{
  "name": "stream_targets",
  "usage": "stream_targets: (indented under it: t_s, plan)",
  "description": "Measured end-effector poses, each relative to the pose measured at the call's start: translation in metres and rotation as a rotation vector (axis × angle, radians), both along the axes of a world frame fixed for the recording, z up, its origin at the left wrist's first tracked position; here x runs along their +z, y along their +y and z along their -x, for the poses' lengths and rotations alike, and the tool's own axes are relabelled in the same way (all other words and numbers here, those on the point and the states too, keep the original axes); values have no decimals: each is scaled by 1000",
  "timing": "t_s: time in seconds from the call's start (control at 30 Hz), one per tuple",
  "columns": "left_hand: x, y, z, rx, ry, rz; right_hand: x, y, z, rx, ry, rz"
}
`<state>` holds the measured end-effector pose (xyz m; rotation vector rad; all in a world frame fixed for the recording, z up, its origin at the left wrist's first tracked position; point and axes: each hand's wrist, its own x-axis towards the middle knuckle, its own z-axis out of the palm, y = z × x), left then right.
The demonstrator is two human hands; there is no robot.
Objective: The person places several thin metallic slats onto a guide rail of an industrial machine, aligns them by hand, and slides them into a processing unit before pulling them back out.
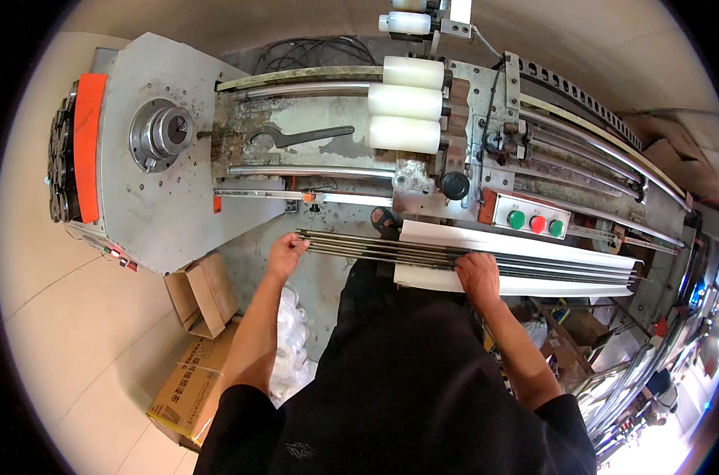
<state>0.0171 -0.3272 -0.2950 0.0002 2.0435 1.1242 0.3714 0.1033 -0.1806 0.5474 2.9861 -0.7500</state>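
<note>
Several long, thin dark rods (375, 248) lie side by side across the space before my body. My left hand (285, 253) is closed at their left ends, thumb and fingers pinching there. Farther along, my right hand (478, 277) is curled over the bundle, its palm and part of its grip hidden. Under the right part of the rods is a white trough-like sheet (439, 232), which the rods overhang to the left.
Beyond the rods stands a machine bed with white rollers (407, 103), a hook spanner (304, 137) and a push-button panel (532, 218). A grey headstock (193, 103) is at left. Cardboard boxes (189, 388) and clear plastic-wrapped goods (290, 348) sit at lower left.
</note>
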Motion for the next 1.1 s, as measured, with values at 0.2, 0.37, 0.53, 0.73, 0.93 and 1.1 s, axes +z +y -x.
stream_targets:
  t_s: [0.2, 0.37, 0.53, 0.73, 0.93, 1.1]
  plan:
    - [49, 30, -7, 327, -145, -1, -1, 5, 5, 22, 21, 27]
    - [92, 29, -8, 397, -221, -2, 2, 12, 2, 62, -40, 105]
    - [107, 28, -18, 238, -101, 38, 6, 21, -2, 99, -152, 282]
    - [183, 92, 15, -526, 993, 229, 117, 24, 52, 107, 71, 207]
    - [294, 285, 6, -887, 988, -89, 185, 70, 166, 160, 350, -12]
    - [275, 318, 53, -777, 1182, -123, 155, 112, 217, 174, 447, 7]
